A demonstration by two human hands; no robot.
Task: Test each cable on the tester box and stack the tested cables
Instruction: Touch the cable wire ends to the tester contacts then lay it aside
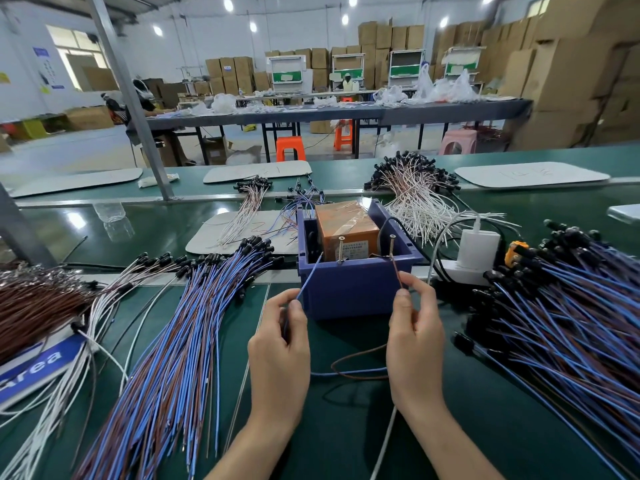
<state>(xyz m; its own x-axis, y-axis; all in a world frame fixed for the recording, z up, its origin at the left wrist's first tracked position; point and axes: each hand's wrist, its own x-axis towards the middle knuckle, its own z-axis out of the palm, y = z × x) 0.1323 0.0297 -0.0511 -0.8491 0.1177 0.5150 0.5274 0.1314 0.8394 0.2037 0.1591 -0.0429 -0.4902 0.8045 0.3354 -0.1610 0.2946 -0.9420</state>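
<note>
The tester box is a blue plastic bin holding an orange unit with two upright screws. My left hand pinches the blue wire of a cable, its tip reaching to the bin's rim near the left screw. My right hand pinches the brown wire of the same cable, its tip up by the right screw. The cable's slack loops on the mat between my wrists. A fanned stack of blue and brown cables lies to the left, another pile to the right.
Brown cables and white cables lie far left over a blue sign. A white power strip with charger sits right of the bin. White-wired bundles lie behind. Workbenches, stools and cartons fill the background, with people seated there.
</note>
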